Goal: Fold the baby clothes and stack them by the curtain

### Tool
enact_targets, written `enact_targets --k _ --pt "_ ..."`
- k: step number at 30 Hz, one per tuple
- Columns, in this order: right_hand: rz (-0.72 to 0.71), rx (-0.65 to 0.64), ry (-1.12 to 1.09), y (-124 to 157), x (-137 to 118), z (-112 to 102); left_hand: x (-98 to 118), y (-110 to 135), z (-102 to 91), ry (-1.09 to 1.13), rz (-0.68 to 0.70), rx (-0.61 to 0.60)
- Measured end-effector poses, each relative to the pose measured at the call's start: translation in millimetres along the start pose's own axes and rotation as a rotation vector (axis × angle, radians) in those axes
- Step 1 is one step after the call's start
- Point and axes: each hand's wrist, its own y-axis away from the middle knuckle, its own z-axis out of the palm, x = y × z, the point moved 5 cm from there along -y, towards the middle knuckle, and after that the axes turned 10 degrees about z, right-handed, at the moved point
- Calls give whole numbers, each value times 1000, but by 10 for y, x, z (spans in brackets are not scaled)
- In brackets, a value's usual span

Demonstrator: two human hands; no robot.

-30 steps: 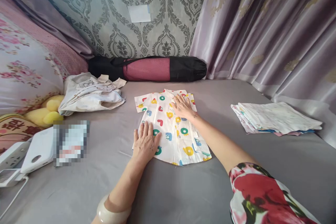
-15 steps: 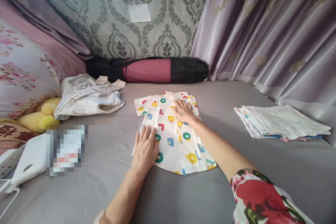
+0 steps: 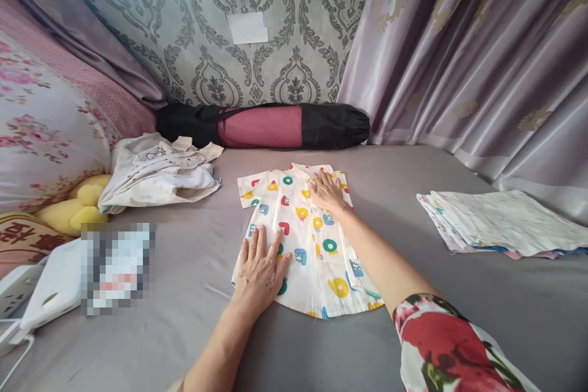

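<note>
Shirt [image 3: 303,239] lies flat mid-frame on the grey bed [image 3: 184,294], collar toward the wall, hem toward the camera; left hand [image 3: 261,266] presses its lower left, fingers spread flat, gripping nothing; right hand [image 3: 327,192] rests open up near the collar, so it's nearer the top; folded stack [image 3: 500,220] sits far right.

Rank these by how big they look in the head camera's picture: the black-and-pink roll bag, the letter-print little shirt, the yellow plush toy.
1. black-and-pink roll bag, though it lies farthest away.
2. letter-print little shirt, close behind; nearness to the camera makes these two unsure.
3. yellow plush toy, clearly smallest, partly hidden.
</note>
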Motion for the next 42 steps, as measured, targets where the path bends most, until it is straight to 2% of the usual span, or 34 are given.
enact_targets --k 5,13,20,24,27,31,34,37,39,42 --pt "3 8 -6 2 -3 21 -6 -14 -3 -6 -33 -47" --pt "21 -84 -137 -44 42 -78 -25 -22 33 -11 -81 7" --pt "91 43 -58 -52 163 -121 -18 -33 34 20 -89 19" --pt "111 39 -3 -69 169 -46 -38 -67 -56 70 -118 35" --pt "117 29 6 -97 180 -30 -106 -81 -139 114 -186 79" --pt "133 9 -18 -101 176 -65 -306 -39 -206 117 -390 150" --pt "130 59 -10 -8 42 -122 -435 1 -216 97 -491 139" --pt "-65 139 16 192 -321 -143 -487 17 -218 102 -504 114" --pt "-208 97 19 334 -589 -81 -499 27 -220 124 -512 103" --pt "-277 27 15 440 -862 29 -508 41 -218 163 -531 86"
